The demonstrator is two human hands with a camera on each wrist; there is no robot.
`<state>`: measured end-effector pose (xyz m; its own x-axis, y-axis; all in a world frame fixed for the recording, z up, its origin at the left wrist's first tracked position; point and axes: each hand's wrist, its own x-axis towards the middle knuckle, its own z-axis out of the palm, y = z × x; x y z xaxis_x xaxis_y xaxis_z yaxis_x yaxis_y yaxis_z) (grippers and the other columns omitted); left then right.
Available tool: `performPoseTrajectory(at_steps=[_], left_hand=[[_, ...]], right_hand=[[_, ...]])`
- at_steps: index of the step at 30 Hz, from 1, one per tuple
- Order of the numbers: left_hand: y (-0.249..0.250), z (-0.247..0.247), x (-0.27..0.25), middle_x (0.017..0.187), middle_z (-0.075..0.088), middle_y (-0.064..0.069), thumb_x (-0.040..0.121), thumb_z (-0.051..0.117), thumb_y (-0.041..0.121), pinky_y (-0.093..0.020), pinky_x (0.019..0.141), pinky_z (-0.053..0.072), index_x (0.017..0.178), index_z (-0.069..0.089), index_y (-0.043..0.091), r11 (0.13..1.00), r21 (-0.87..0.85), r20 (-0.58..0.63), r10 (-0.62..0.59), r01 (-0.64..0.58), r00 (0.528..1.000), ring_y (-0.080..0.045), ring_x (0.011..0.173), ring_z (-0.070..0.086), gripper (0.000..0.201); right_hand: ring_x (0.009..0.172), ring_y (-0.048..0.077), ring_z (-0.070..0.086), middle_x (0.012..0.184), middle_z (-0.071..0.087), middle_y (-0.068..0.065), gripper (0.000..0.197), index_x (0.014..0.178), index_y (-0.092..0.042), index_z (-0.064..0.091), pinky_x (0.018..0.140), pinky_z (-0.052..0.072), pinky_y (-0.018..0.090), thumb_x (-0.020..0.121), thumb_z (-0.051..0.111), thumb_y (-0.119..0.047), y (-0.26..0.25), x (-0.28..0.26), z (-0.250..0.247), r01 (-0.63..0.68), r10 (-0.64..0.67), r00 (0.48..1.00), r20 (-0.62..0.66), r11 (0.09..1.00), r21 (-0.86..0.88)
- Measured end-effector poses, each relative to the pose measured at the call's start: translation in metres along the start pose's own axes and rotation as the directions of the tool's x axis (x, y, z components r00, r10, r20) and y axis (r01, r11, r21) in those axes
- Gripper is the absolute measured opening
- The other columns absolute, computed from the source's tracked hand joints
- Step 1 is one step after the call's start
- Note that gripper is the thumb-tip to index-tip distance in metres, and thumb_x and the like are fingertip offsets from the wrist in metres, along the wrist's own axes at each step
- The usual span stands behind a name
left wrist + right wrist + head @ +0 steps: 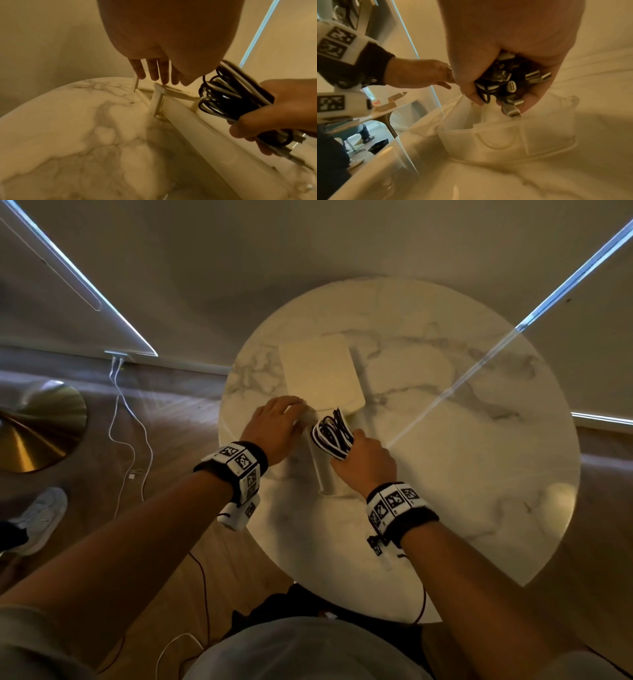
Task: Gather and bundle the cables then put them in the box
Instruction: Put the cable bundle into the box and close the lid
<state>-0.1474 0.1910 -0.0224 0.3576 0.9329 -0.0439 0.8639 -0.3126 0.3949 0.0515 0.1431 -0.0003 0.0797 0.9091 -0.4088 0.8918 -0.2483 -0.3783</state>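
Note:
A bundle of black and white cables sits in my right hand, which grips it in a fist just above the clear plastic box on the round marble table. In the right wrist view the bundle's plugs stick out below my fist, over the box's wall. My left hand is at the box's far left corner. Its straight fingers touch the rim there, beside the bundle. The pale lid shows beyond the box. The box's inside is hidden.
The right half and near part of the table are bare marble. On the floor at left lie white charger cables, a round brass base and a shoe. Thin dark wires run from both wristbands below the table edge.

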Motion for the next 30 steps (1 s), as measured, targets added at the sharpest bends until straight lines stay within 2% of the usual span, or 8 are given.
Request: performPoseTrajectory(at_steps=[3, 6, 10, 15, 19, 25, 28, 30], left_hand=[[0.004, -0.002, -0.002, 0.130, 0.055, -0.001, 0.099, 0.043, 0.037, -0.046, 0.096, 0.043, 0.129, 0.056, 0.023, 0.992, -0.116, -0.031, 0.055, -0.058, 0.998, -0.025, 0.119, 0.050, 0.035], [0.007, -0.005, -0.005, 0.122, 0.059, 0.002, 0.101, 0.038, 0.046, -0.036, 0.095, 0.043, 0.129, 0.056, 0.021, 0.959, -0.257, -0.027, 0.119, -0.122, 0.992, -0.016, 0.109, 0.055, 0.042], [0.010, -0.002, -0.006, 0.108, 0.064, 0.001, 0.100, 0.043, 0.050, -0.035, 0.087, 0.049, 0.124, 0.060, 0.017, 0.947, -0.257, 0.027, 0.206, -0.192, 0.978, -0.016, 0.094, 0.059, 0.044], [0.014, 0.002, 0.000, 0.103, 0.068, 0.002, 0.095, 0.053, 0.050, -0.035, 0.086, 0.051, 0.122, 0.061, 0.020, 0.938, -0.327, 0.053, 0.139, -0.114, 0.989, -0.014, 0.093, 0.061, 0.041], [0.020, 0.007, 0.002, 0.102, 0.068, 0.001, 0.090, 0.065, 0.044, -0.038, 0.084, 0.052, 0.117, 0.063, 0.018, 0.941, -0.321, 0.065, 0.137, -0.109, 0.988, -0.016, 0.093, 0.061, 0.038], [0.021, 0.014, -0.003, 0.102, 0.055, 0.000, 0.081, 0.077, 0.038, -0.035, 0.080, 0.052, 0.108, 0.063, 0.015, 0.950, -0.311, -0.019, 0.015, -0.021, 1.000, -0.013, 0.085, 0.052, 0.038], [0.024, 0.016, -0.008, 0.105, 0.049, 0.000, 0.083, 0.071, 0.050, -0.027, 0.074, 0.048, 0.108, 0.054, 0.015, 0.933, -0.315, 0.023, -0.173, 0.172, 0.985, -0.015, 0.084, 0.052, 0.046], [0.025, 0.016, -0.012, 0.100, 0.053, 0.000, 0.089, 0.060, 0.056, -0.027, 0.067, 0.045, 0.105, 0.050, 0.016, 0.905, -0.305, 0.113, -0.275, 0.297, 0.955, -0.016, 0.080, 0.053, 0.044]], right_hand=[[0.099, 0.042, 0.066, 0.110, 0.067, 0.015, 0.040, 0.117, -0.011, 0.052, 0.077, 0.051, 0.043, 0.088, 0.063, -0.038, 0.003, 0.001, 0.006, 0.015, -0.016, 0.999, -0.030, 0.999, -0.038], [0.100, 0.043, 0.065, 0.112, 0.067, 0.016, 0.038, 0.117, -0.010, 0.051, 0.076, 0.051, 0.043, 0.088, 0.063, -0.032, 0.005, 0.001, 0.009, 0.008, -0.010, 0.999, -0.049, 0.999, -0.045], [0.099, 0.041, 0.066, 0.110, 0.067, 0.015, 0.041, 0.116, -0.009, 0.052, 0.075, 0.051, 0.043, 0.086, 0.067, -0.033, 0.007, 0.000, 0.007, -0.005, 0.003, 0.997, -0.081, 1.000, -0.018], [0.097, 0.039, 0.067, 0.109, 0.068, 0.013, 0.048, 0.115, -0.009, 0.054, 0.074, 0.050, 0.041, 0.085, 0.069, -0.043, 0.014, -0.007, 0.000, -0.012, 0.005, 0.993, -0.117, 0.998, -0.059], [0.100, 0.037, 0.067, 0.111, 0.068, 0.013, 0.052, 0.118, -0.009, 0.051, 0.073, 0.048, 0.039, 0.086, 0.069, -0.046, 0.021, -0.012, 0.000, -0.009, 0.000, 0.998, -0.061, 0.988, -0.156], [0.102, 0.032, 0.067, 0.110, 0.069, 0.009, 0.047, 0.113, -0.011, 0.057, 0.070, 0.040, 0.034, 0.086, 0.070, -0.047, 0.015, -0.004, -0.002, 0.033, -0.028, 0.999, 0.024, 0.973, -0.227], [0.105, 0.031, 0.067, 0.112, 0.069, 0.008, 0.042, 0.113, -0.012, 0.061, 0.073, 0.042, 0.033, 0.087, 0.070, -0.044, 0.010, 0.007, -0.006, 0.027, -0.017, 0.999, 0.041, 0.970, -0.241], [0.105, 0.031, 0.067, 0.111, 0.070, 0.007, 0.041, 0.113, -0.013, 0.063, 0.071, 0.040, 0.033, 0.089, 0.068, -0.047, 0.007, 0.012, -0.007, 0.025, -0.018, 0.999, 0.032, 0.967, -0.254]])
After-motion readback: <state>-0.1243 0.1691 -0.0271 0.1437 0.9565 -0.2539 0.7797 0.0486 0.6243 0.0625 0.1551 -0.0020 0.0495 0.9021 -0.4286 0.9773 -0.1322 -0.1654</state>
